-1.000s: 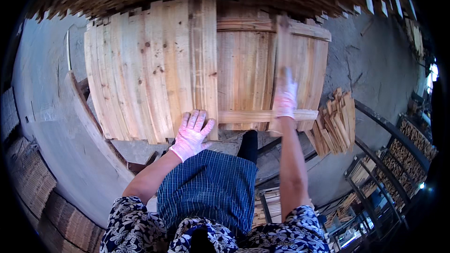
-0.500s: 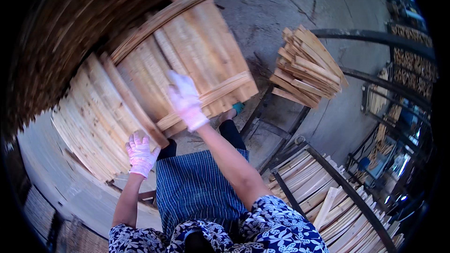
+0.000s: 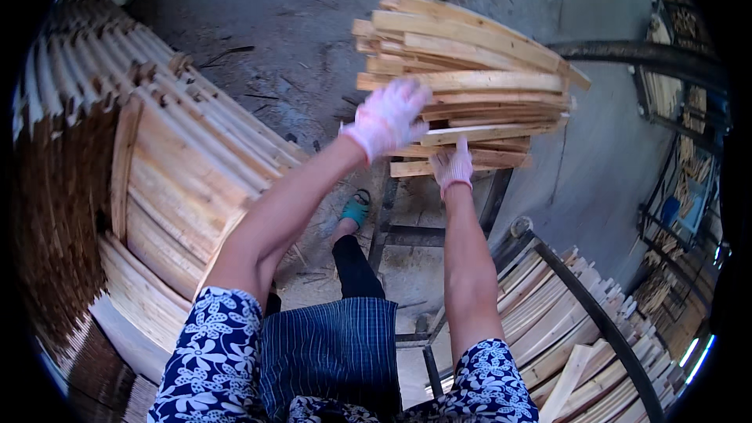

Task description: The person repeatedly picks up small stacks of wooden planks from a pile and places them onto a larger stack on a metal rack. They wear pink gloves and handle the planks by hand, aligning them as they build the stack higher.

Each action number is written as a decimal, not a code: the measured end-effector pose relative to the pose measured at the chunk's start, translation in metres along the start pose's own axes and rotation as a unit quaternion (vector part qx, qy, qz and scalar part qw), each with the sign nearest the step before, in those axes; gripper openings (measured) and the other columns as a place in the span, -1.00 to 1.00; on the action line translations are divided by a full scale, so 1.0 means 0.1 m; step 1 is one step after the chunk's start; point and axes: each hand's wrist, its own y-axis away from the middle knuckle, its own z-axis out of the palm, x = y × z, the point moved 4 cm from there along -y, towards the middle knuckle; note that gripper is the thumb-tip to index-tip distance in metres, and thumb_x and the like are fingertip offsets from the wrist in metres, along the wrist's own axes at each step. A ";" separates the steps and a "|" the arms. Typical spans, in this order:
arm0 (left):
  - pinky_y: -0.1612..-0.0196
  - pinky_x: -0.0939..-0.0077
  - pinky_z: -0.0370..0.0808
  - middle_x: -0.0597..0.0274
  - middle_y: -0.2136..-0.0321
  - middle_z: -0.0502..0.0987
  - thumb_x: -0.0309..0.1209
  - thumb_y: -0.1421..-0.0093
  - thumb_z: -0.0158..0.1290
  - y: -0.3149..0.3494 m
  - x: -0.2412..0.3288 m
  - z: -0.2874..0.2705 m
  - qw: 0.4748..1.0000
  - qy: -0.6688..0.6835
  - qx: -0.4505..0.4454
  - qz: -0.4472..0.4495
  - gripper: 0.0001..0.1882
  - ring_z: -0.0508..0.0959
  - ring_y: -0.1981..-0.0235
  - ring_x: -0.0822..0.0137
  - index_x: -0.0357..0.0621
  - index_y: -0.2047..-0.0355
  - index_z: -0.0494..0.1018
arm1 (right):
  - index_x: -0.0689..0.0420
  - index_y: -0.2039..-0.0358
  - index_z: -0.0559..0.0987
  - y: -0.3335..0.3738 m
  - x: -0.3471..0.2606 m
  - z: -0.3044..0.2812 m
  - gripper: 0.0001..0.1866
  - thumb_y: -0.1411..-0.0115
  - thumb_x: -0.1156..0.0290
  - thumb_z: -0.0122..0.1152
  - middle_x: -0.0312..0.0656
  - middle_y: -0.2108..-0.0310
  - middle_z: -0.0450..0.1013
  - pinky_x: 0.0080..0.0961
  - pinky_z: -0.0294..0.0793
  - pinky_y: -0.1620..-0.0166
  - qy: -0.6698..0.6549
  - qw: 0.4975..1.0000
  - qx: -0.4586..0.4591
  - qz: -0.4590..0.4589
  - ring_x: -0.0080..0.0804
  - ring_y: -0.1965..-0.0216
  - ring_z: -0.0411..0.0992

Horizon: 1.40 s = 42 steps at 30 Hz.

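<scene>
A loose stack of pale wooden strips lies in front of me on a dark metal stand. My left hand, in a pinkish-white glove, reaches over the stack's left end with its fingers apart, slightly blurred. At the near edge, my right hand, gloved alike, touches the lower strips with its fingers stretched out. Neither hand has lifted a strip. To the left stands a slatted wooden panel against a tall pile of similar boards.
At lower right, many strips fill a rack with a dark metal bar. Another dark bar runs beyond the stack. Wood scraps lie on the grey floor. My foot in a green sandal is beside the stand.
My view has turned to the right. Both hands have left the wooden panels on the left and moved over to the stack of strips.
</scene>
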 end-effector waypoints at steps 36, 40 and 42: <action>-0.35 0.14 0.27 -0.18 -0.29 0.32 0.22 0.02 0.28 -0.90 0.12 0.74 0.947 0.155 -0.258 -0.110 0.14 0.30 -0.33 -0.11 -0.09 -0.43 0.10 | -0.06 -0.29 0.40 0.30 0.18 0.02 -0.27 -0.23 -0.19 0.24 -0.23 -0.23 0.38 -0.13 0.37 -0.24 -0.177 0.983 -0.039 -0.040 -0.29 -0.20 0.37; -0.35 0.16 0.27 -0.15 -0.31 0.31 0.28 0.04 0.26 -1.02 0.06 0.81 0.949 0.136 -0.262 -0.106 0.16 0.30 -0.34 -0.05 -0.11 -0.42 0.13 | 0.02 -0.26 0.42 0.22 0.11 0.05 -0.35 -0.27 -0.07 0.22 -0.20 -0.18 0.44 -0.14 0.46 -0.18 -0.207 0.971 -0.115 -0.018 -0.26 -0.15 0.44; -0.35 0.17 0.27 -0.15 -0.30 0.32 0.32 0.04 0.23 -0.91 0.22 0.79 0.936 0.129 -0.301 -0.128 0.15 0.31 -0.33 -0.03 -0.10 -0.41 0.15 | 0.09 -0.27 0.39 0.36 0.01 -0.03 -0.34 -0.30 -0.04 0.17 -0.15 -0.19 0.43 -0.14 0.56 -0.11 -0.243 0.958 -0.155 -0.014 -0.18 -0.07 0.51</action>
